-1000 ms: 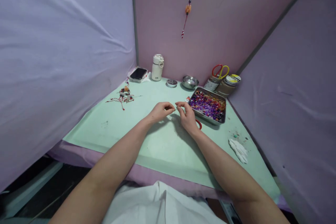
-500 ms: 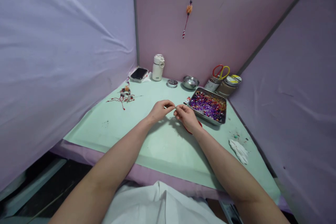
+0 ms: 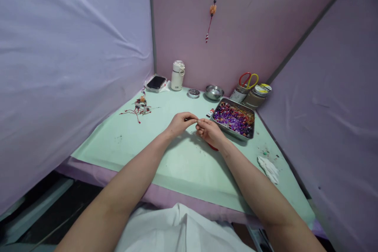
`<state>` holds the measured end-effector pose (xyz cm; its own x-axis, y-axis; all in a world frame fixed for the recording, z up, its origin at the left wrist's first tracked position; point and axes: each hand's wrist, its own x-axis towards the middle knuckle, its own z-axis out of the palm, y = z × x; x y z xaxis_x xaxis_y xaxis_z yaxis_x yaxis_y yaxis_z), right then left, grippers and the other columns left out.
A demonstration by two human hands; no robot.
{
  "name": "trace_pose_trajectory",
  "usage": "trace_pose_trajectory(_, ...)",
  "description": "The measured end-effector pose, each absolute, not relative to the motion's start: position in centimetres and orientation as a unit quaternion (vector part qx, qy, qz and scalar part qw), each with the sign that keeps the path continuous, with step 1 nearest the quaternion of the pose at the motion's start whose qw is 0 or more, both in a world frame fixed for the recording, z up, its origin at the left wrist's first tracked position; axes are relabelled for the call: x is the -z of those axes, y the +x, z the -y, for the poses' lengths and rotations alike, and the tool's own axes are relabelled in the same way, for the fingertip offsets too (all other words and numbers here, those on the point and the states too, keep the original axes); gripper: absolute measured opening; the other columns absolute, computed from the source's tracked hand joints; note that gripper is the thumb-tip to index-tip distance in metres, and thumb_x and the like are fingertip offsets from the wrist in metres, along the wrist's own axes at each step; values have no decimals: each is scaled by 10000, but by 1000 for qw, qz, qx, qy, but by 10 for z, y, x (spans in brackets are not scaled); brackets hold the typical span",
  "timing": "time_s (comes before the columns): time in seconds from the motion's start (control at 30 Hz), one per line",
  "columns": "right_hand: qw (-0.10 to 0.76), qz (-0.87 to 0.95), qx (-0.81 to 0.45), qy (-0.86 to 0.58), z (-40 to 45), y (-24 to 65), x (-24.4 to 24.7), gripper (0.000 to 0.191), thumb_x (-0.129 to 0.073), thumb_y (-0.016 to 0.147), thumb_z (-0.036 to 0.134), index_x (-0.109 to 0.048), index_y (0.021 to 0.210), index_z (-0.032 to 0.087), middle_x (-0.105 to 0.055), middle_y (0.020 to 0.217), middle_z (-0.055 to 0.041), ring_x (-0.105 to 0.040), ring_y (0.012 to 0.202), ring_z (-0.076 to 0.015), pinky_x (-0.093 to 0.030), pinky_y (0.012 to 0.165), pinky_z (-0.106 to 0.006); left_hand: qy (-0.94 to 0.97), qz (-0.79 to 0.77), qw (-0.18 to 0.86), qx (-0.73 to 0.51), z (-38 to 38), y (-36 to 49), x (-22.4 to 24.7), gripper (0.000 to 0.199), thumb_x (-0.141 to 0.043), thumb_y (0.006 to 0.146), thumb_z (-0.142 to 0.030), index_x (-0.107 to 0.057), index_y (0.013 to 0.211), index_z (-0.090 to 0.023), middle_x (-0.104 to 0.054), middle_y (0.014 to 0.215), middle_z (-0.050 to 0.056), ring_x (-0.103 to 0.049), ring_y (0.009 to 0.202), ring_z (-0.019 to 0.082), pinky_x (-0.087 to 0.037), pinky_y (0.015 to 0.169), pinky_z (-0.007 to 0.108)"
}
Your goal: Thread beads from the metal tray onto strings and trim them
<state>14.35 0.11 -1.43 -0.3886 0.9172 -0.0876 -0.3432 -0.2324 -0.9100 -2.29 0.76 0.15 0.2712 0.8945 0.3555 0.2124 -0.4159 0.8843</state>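
Head view: right hand (image 3: 210, 130) near glossy beads (image 3: 232, 120)

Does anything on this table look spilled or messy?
Slightly: toward the right edge, small dark specks and a green bit lie scattered beside a crumpled white cloth. They look like stray scraps, loose outside the metal tray.
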Motion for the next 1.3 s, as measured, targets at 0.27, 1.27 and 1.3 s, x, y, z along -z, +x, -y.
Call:
trace_pose_trajectory(0.27,400,399,-763,-313,-1,147,11,276,-787,678,310,-576,797,176,-561,702,27,-482,571,-66,-377,556,-231,715,-362,387,-457,-7,-22,-4,210,-614,768,-276,-731,906,-170,-722,939,69,-642,882,180,-468,840,313)
trace_pose_trajectory(1.27,531,466,-610,-359,-4,138,17,187,-722,684,374,-651,737,210,-598,739,6,-517,708,-121,-435,741,-278,690,-425,367,-457,-8,-22,-2,204,-590,764,-325,-688,810,-153,-693,805,47,-596,768,152,-455,727,275)
trace_pose_trajectory(1.3,532,469,-608,-358,-4,138,17,185,-720,687,374,-656,739,208,-597,738,4,-515,708,-121,-435,739,-277,689,-426,368,-456,-8,-22,-2,205,-589,763,-326,-688,808,-152,-693,804,48,-595,767,153,-454,725,275)
